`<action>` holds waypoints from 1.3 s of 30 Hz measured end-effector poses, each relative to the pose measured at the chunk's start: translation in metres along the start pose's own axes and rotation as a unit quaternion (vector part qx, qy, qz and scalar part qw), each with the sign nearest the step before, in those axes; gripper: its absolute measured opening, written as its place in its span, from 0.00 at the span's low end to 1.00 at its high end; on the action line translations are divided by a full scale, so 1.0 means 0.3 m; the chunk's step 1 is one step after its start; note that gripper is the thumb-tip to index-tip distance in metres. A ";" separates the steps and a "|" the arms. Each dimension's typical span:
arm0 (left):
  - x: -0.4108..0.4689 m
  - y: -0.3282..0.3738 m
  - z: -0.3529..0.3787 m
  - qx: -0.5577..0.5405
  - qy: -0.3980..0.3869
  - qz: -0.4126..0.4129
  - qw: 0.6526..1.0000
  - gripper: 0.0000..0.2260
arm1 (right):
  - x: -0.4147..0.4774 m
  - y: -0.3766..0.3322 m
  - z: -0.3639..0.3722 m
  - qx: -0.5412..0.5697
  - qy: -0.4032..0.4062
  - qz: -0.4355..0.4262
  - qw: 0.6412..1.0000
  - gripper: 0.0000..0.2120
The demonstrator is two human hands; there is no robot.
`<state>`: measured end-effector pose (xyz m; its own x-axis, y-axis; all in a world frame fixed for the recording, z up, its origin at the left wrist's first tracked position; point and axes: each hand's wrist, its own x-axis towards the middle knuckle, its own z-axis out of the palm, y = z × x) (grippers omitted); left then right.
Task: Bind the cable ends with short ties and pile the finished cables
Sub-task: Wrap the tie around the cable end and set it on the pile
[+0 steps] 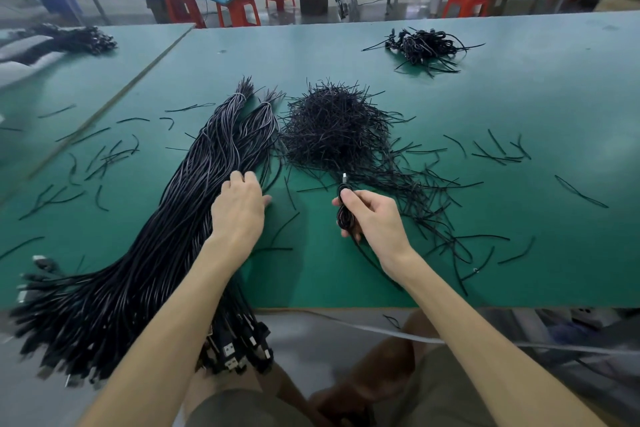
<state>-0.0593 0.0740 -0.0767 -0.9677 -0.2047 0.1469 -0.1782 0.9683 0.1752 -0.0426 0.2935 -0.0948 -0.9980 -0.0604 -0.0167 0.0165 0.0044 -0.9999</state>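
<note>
since the cable (344, 218) is thin, soft and light, it holds no shape of its own. the right hand (374, 218) grips it folded into a small hank, with thumb and fingers curled round the middle of the loops. its plug (344, 178) stands up above the fist, and one loose end trails down toward the near edge of the table (519, 107). the hank sits just above the table, close to the near fringe of the ties (332, 128), a springy black heap with strays scattered around it.

the left hand (239, 208) lies on the bundle (156, 246) of unbound cables with its fingers loosely bent. no strand is plainly closed in them.

the hank will likely spring open if the grip slackens, so the best hold is across the waist, where all the loops cross. that leaves the middle free for a tie to wrap. the ties look wiry and light, so one should bend and stay twisted, though pulling it out of the tangle may drag others along. it is best pinched near one end.

the pile (424, 47) of finished cables lies well away, at the far right. a bound hank is light enough to toss or set there.
</note>
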 end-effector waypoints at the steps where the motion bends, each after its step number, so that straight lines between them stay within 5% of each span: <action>1: 0.006 -0.005 0.001 0.000 0.006 0.002 1.000 0.12 | 0.001 -0.003 -0.002 -0.001 0.002 0.002 1.000 0.13; 8: 0.030 -0.030 0.010 -0.024 0.026 0.012 0.999 0.08 | 0.015 -0.068 -0.068 -0.144 -0.058 -0.025 0.988 0.14; 14: 0.070 -0.040 -0.001 -0.035 0.008 -0.003 0.999 0.07 | 0.093 -0.148 -0.292 -0.489 0.063 -0.045 0.869 0.22; 21: 0.024 0.010 -0.027 -0.012 0.052 0.034 0.998 0.07 | 0.141 -0.094 -0.416 -0.552 0.123 -0.029 0.824 0.18; 23: -0.002 0.044 -0.034 -0.062 0.050 0.058 0.995 0.07 | 0.145 -0.081 -0.419 -0.550 0.113 -0.018 0.827 0.16; 27: -0.063 0.101 -0.046 -0.173 0.012 0.100 0.980 0.06 | 0.117 -0.087 -0.371 -0.612 0.115 -0.062 0.780 0.19; 31: -0.109 0.158 -0.051 -0.242 -0.059 0.183 0.951 0.08 | 0.024 -0.123 -0.195 -0.515 -0.007 -0.276 0.811 0.32; 34: -0.128 0.183 -0.054 -0.293 -0.095 0.212 0.927 0.13 | -0.003 -0.120 -0.053 -0.501 -0.139 -0.291 0.803 0.38; 36: -0.117 0.166 -0.061 -0.347 -0.122 0.190 0.910 0.07 | -0.002 -0.105 -0.010 -0.485 -0.195 -0.223 0.823 0.34; 39: -0.110 0.118 -0.071 -0.399 -0.189 0.146 0.885 0.04 | 0.008 -0.106 -0.027 -0.531 -0.182 -0.232 0.795 0.17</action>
<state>-0.0299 0.1120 -0.0547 -0.9690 0.2468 -0.0096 0.1270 0.5314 0.8376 -0.0459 0.3012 -0.0629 -0.7951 -0.5850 0.1598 -0.6010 0.7250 -0.3363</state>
